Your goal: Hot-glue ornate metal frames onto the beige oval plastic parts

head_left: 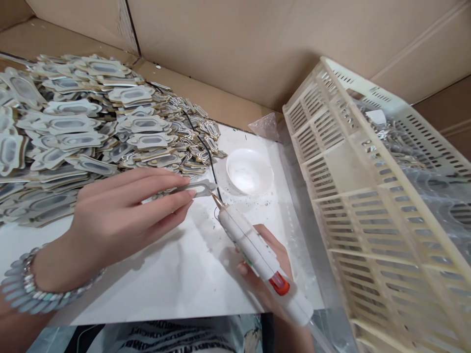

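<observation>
Your left hand (121, 215) reaches in from the left, its fingers (176, 193) pressed together in a pinch on a small ornate cut-out piece (201, 187), which is held flat and low over the white surface (176, 274), just in front of the heap. Your right hand (265, 264) is wrapped around a white glue gun (257, 250) with an orange trigger, and its brass nozzle (217, 200) touches the near edge of that piece. Just beyond the nozzle sits a shallow white dish (249, 171) holding something pale; you cannot tell what it is. To the right stands a cream slatted crate (368, 220), tilted in this view and lined with a clear plastic bag (434, 186); more pieces of the same kind lie inside it, showing dimly through the plastic. On the left, a big loose heap of pieces (84, 122) spreads over the surface, with a thin black cord (206, 147) running across its right edge toward the nozzle. Dark specks dot the surface around the dish. A beaded bracelet (25, 294) circles your left wrist, and cardboard walls (257, 44) close off the back.
</observation>
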### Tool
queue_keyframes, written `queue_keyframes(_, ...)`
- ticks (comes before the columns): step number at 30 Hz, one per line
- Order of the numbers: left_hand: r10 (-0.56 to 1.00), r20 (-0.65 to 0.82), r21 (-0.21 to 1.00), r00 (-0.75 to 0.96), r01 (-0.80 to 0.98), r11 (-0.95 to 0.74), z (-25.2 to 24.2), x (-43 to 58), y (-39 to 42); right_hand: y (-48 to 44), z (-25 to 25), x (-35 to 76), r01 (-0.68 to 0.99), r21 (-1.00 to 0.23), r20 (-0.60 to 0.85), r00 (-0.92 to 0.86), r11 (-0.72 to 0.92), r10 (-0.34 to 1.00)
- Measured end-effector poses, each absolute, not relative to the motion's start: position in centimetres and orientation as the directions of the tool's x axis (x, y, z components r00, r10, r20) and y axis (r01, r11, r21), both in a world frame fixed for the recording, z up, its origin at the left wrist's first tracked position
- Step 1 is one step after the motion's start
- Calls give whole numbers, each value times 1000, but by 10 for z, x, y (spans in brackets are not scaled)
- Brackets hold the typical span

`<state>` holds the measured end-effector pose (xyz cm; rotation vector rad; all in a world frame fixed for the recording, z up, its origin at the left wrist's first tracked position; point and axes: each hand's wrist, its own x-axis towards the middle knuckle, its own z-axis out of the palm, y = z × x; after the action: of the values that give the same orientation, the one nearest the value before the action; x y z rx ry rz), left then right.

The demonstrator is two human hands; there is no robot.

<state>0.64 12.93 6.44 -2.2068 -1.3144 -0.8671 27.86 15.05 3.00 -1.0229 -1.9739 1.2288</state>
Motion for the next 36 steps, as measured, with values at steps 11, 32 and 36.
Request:
queue_keyframes(11, 635, 699, -34, 329, 902, -430, 65, 12, 125, 151, 26, 278, 280, -917, 94, -542, 285, 835)
queue_keyframes(32, 621, 703, -70, 347, 902, -425, 65, 9, 125, 152, 26, 280, 305, -906, 87, -542, 293, 836)
queue_keyframes(36, 645, 689, -53, 330, 911, -409, 67, 9, 125, 151, 28, 280, 305, -909, 80, -542, 285, 837)
